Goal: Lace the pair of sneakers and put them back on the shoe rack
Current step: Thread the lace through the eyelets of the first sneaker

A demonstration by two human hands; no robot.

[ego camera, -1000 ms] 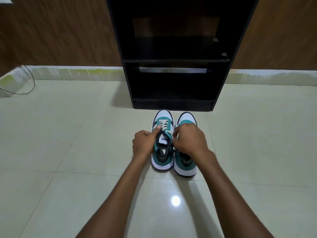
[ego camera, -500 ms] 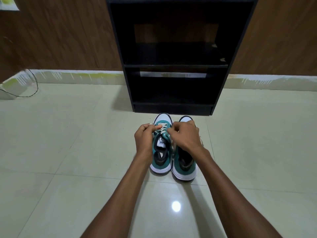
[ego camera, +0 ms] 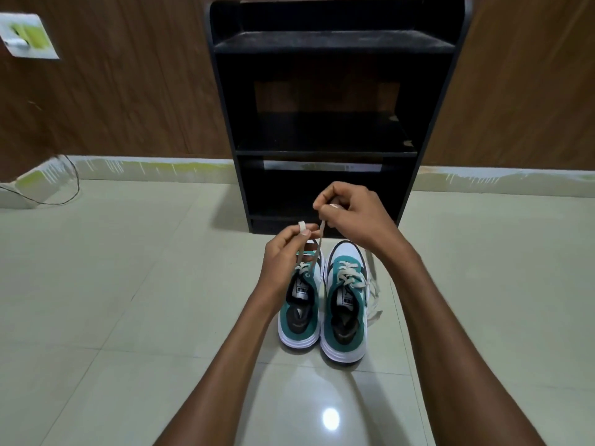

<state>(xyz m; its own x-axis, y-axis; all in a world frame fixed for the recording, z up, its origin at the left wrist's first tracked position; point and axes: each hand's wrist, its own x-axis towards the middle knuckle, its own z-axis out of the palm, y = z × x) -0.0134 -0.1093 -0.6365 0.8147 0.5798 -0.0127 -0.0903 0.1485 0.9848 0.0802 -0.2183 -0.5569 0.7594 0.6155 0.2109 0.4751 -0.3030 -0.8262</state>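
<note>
Two green-and-white sneakers stand side by side on the tiled floor, toes toward the black shoe rack point(ego camera: 335, 133). My left hand point(ego camera: 283, 255) pinches one end of the cream lace point(ego camera: 317, 249) of the left sneaker point(ego camera: 301, 312), just above its toe. My right hand point(ego camera: 351, 217) pinches the other end, raised higher in front of the rack's lowest shelf. Both ends run taut up from the top eyelets. The right sneaker point(ego camera: 346, 304) is laced, and its loose lace ends point(ego camera: 373, 297) lie on the floor to its right.
The rack stands against a brown wood-panelled wall point(ego camera: 128, 91) and its shelves hold nothing. A thin black cable point(ego camera: 69, 185) curls on the floor at the far left by the skirting. A white wall plate point(ego camera: 29, 35) sits at the upper left. Glossy tiles point(ego camera: 128, 317) spread all around.
Both hands have risen from the left sneaker's tongue, drawing the lace ends up and taut. The right hand went higher. The view has tilted up, showing more of the rack.
</note>
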